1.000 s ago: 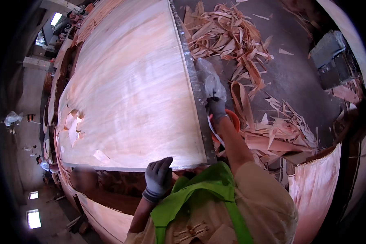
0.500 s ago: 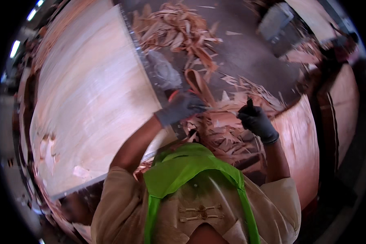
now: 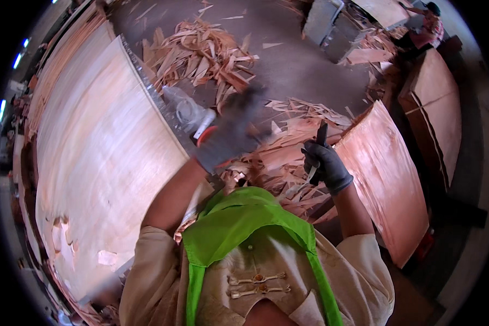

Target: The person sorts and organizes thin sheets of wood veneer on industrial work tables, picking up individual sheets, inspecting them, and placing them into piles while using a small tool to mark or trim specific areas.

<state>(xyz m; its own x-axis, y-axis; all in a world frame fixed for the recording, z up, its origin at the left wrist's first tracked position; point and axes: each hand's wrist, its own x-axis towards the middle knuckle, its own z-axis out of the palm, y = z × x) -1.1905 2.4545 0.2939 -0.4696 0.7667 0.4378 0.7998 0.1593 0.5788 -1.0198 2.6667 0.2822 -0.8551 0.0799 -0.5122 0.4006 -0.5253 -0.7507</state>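
Observation:
My left hand (image 3: 228, 136), in a dark grey glove, is raised over the gap beside the big pale veneer sheet (image 3: 108, 146). It is blurred by motion, but thumb and fingers show spread apart with nothing seen between them. Under it, partly covered, is a round orange-red rim (image 3: 205, 135). My right hand (image 3: 327, 165), also gloved, is closed around a knife (image 3: 321, 133); its dark handle sticks up and a thin pale blade shows below the fist. Beneath and between the hands lies a heap of torn reddish veneer strips (image 3: 288, 157).
Another scrap pile (image 3: 201, 54) lies on the floor ahead, near a clear plastic bag (image 3: 187, 108). A stack of reddish veneer (image 3: 385, 174) stands to the right, with another bundle (image 3: 434, 108) beyond. A person (image 3: 426, 30) is at the far right, near a grey block (image 3: 323, 24).
My left hand has swung forward and opened; the curled veneer strip beside it is no longer seen there. My right hand keeps the knife, its handle now upright. The whole view has shifted.

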